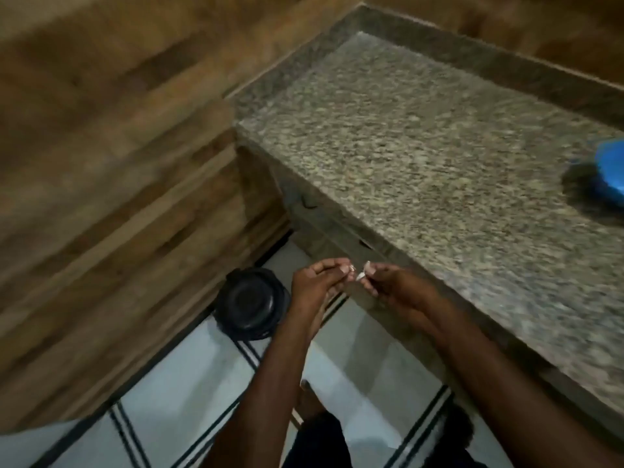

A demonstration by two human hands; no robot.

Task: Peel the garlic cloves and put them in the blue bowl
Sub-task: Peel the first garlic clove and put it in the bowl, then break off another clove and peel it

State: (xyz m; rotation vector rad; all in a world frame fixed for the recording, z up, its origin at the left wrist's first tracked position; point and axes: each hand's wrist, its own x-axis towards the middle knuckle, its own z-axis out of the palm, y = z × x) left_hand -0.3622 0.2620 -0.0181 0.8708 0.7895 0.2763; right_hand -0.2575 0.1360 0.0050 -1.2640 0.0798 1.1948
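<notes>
My left hand (315, 282) and my right hand (395, 287) are held close together over the floor, just off the front edge of the granite counter (422, 136). Between their fingertips is a small pale garlic clove (360, 273), pinched from both sides. The clove is blurred and mostly hidden by my fingers. The blue bowl (610, 172) stands on the counter at the far right, cut off by the frame edge.
A black round lidded container (250, 304) stands on the tiled floor (189, 383) to the left of my hands, against the wood-panelled wall (111, 197). My bare foot (309, 403) shows below my forearms.
</notes>
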